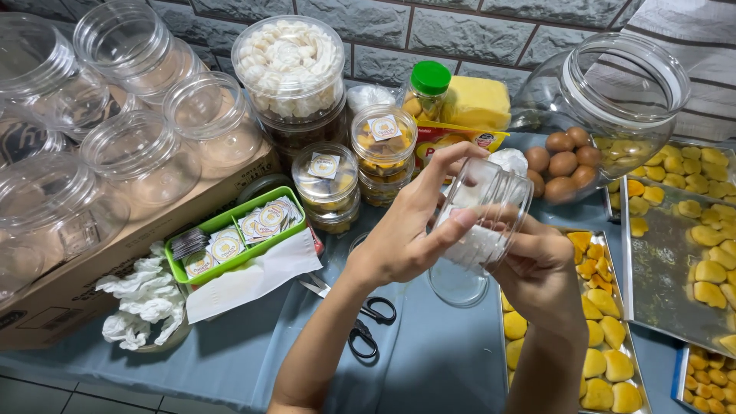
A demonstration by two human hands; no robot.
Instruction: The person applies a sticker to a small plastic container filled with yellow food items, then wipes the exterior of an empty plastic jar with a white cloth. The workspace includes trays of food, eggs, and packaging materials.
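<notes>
Hands meet mid-frame over the blue tablecloth (230,353), both on one clear plastic jar (491,207). We have the jar tipped on its side, mouth facing up and away from us, held above the table, not resting on anything. Our left hand (406,230) wraps it from the left: fingers curled over the upper wall, thumb pressed flat across the front. Our right hand (540,268) cups it from below and right, fingers closed against the underside; the fingertips there are hidden behind the jar, so we can't tell the exact grip. White paper or tissue shows through the jar wall, near the left thumb. Just under the jar, a clear round lid (458,284) lies on the cloth, apart from both hands. Black-handled scissors (368,322) lie near the left forearm. Left of those, a green tray (230,230) holds round stickers, with a white napkin (249,280) just beside it. Behind the hands stand small filled tubs (383,146) with sticker-sealed lids, stacked. Far left, empty clear jars (138,153) sit on a cardboard box (100,261). Right of the hands, metal trays (667,268) carry yellow pastries (598,360); the nearest tray sits directly under the right wrist. Behind it, a large glass jar (613,100) lies tilted with brown round pieces inside.
</notes>
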